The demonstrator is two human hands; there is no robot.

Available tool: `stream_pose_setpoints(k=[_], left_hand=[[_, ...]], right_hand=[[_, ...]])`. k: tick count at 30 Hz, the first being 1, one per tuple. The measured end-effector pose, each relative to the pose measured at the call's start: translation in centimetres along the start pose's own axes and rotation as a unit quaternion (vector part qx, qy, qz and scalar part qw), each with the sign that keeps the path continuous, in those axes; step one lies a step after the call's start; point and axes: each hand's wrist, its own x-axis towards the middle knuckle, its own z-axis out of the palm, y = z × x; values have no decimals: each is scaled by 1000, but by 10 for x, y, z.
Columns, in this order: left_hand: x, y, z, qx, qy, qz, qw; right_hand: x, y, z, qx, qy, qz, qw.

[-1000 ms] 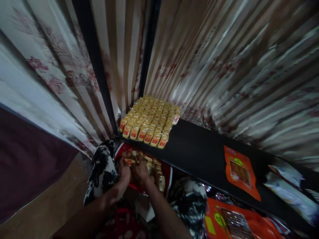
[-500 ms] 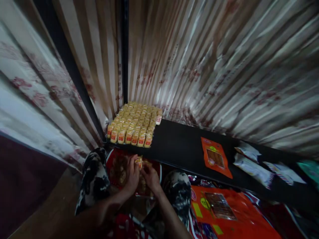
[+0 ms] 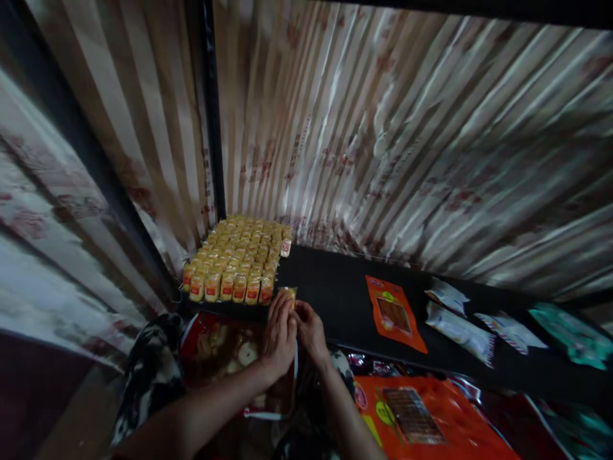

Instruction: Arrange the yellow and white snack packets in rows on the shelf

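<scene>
A small yellow wrapped snack packet (image 3: 288, 294) is held upright at the front edge of the black shelf. My left hand (image 3: 280, 335) is closed around it from the left. Fingertips of my right hand (image 3: 310, 329) pinch at the packet's lower right side, partly hidden behind the left fingers. Just left of my hands, neat rows of similar yellow packets with red labels (image 3: 239, 259) stand packed together on the shelf. Below my left hand, a red container (image 3: 189, 335) with a pale rim sits between my knees, holding loose pieces that are too dark to name.
On the black shelf (image 3: 330, 287) lie an orange snack bag (image 3: 395, 314), several white wrappers (image 3: 460, 332) and a green package (image 3: 572, 335). A larger orange bag (image 3: 431, 418) is below at the right. Striped sheeting (image 3: 335, 128) hangs behind the shelf.
Both hands have risen from over the red container to the shelf's front edge, carrying the packet up and right. The camera view has shifted too.
</scene>
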Motion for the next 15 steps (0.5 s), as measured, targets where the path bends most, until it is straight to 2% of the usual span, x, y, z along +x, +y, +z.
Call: stream_pose_setpoints(k=[4,9,15], left_hand=[[20,-2,18,8,0,-44,999],[49,-18,48,-5,26,-136,990],[85,-41,73,-9,73,-183,980]], right_hand=[[32,13,1,3,39,7,999],[64,30,3,-21,43,3,999],[104,35,6,-40,54,4,998]])
